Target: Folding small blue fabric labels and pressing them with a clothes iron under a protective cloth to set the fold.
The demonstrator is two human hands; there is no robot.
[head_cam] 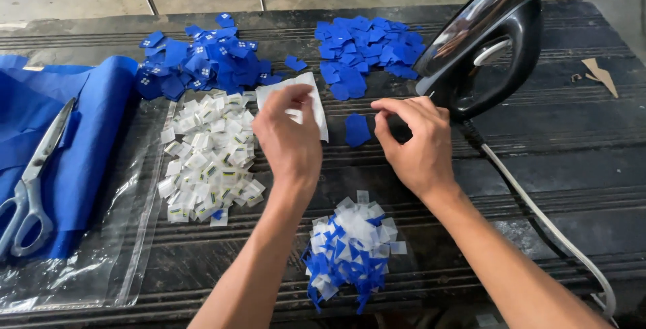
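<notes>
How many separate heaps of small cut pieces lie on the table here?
4: an upper-left blue heap, an upper-middle blue heap, a white heap on the clear plastic bag, and a mixed heap nearest the camera.

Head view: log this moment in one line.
left hand: holds white strip | right hand: pinching beside blue fabric piece | iron: upright, behind right hand

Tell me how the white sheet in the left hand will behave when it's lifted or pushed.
The white sheet looks thin and probably floppy: its free edge hangs past the left hand pinching it. It is likely very light, so a nudge or draught could shift it. Lying flat on the dark table, it might be fiddly to pick up.
</notes>
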